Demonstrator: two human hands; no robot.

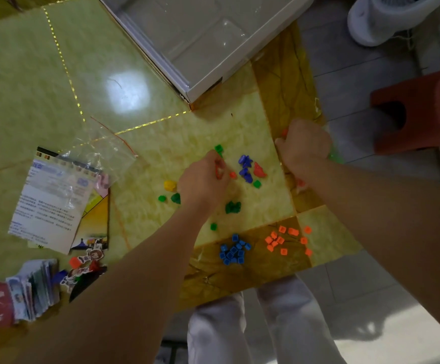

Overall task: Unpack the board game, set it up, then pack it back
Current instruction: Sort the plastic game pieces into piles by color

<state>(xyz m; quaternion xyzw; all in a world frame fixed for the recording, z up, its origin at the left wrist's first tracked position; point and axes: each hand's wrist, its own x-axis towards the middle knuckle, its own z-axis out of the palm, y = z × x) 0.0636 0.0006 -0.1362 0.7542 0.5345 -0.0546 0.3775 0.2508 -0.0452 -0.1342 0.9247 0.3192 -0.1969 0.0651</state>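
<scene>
Evidently the pieces are being sorted by colour. The small blue plastic cubes (pixel 233 252) sit in one tight heap at the near edge of the green marbled counter (pixel 29 88), and the small orange plastic cubes (pixel 287 239) lie in a looser group just beside them, each colour kept apart so it can be counted or bagged on its own. Between the hands lies the unsorted scatter of green, blue, red and yellow plastic pieces (pixel 245 169).

The left hand (pixel 205 179) reaches into that scatter with its fingers curled, and it seems to pinch a single orange piece (pixel 217 172). The right hand (pixel 303 149) is closed into a fist over the counter's far side. Bits of orange and green show at its edges, so I judge it holds a handful of pieces (pixel 335 156) as a store while the other hand picks.

The white cardboard game box (pixel 200 82) stands open at the far side, and only its pale moulded insert shows inside. The clear plastic zip bag (pixel 95 151) lies slack and apparently empty on the printed rule sheet (pixel 48 206), which rests on the folded game board (pixel 96 219). A stack of cards (pixel 29 290) sits near the left edge.
</scene>
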